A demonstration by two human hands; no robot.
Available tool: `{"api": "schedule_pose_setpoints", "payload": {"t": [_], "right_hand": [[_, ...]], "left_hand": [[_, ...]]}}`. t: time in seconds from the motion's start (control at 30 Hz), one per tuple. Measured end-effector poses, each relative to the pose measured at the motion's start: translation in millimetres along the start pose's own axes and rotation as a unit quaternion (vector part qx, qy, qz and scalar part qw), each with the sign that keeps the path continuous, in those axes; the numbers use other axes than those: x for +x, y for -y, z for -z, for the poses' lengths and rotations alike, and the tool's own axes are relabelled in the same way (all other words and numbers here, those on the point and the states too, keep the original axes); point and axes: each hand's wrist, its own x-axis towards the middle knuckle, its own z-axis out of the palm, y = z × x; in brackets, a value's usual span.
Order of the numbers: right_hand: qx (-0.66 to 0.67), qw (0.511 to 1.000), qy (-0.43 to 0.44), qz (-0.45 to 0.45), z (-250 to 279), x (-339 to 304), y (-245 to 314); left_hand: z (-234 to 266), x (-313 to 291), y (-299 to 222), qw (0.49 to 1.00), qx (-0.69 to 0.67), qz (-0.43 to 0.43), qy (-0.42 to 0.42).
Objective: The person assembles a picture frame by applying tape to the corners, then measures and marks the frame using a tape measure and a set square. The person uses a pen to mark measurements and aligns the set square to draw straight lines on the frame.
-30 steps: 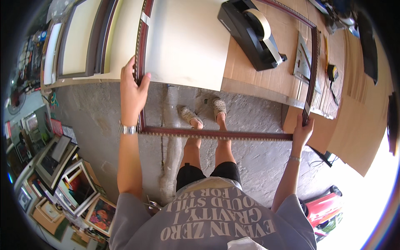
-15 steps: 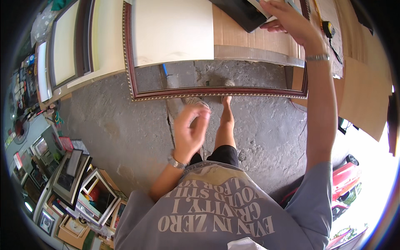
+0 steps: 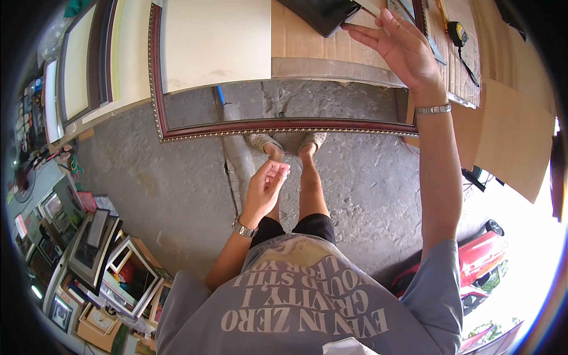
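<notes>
tape measure (image 3: 456,31) on bench | stacked frames (image 3: 97,254) lwr left | red vehicle? (image 3: 482,260) lwr right, blurry

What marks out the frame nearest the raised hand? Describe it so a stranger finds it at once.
Start at the brown cardboard-covered workbench along the top. Hanging half off its near edge over the grey concrete floor is the dark red rectangular wooden picture frame. Unlike the frames stacked at left, it is empty, with a beaded gold inner edge.
</notes>
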Motion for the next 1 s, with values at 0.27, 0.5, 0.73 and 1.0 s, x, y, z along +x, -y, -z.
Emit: {"api": "schedule_pose_setpoints", "payload": {"t": [0.27, 0.5, 0.73, 1.0], "right_hand": [[-0.798, 0.535, -0.224, 0.162, -8, -1, -29], [-0.578, 0.740, -0.320, 0.126, -37, -79, -3], [-0.429, 0.883, -0.160, -0.107, -150, -174, -31], [-0.399, 0.864, -0.254, -0.171, -151, -190, -56]], "left_hand": [[-36, 5, -3, 1.000, -0.026, -0.002, 0.002], [-58, 11, -46, 0.988, 0.053, -0.141, 0.013], [-79, 19, -118, 0.963, 0.014, -0.265, -0.046], [-61, 30, -120, 0.954, 0.162, -0.251, -0.005]]}}
